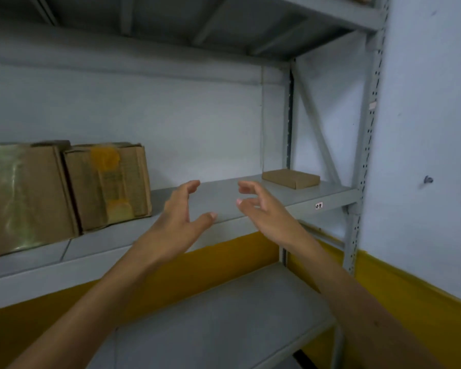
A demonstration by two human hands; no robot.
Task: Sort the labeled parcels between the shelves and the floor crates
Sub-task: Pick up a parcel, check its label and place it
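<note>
parcels: a flat cardboard parcel (291, 178) lies on the grey shelf (224, 198); left hand (180, 211) and right hand (261, 206) hover nearby, each grip loosely spread and empty.

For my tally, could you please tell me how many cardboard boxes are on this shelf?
3: a large box at far left, a taped box touching it, and a small flat box at right. More may sit beyond the left edge.
</note>
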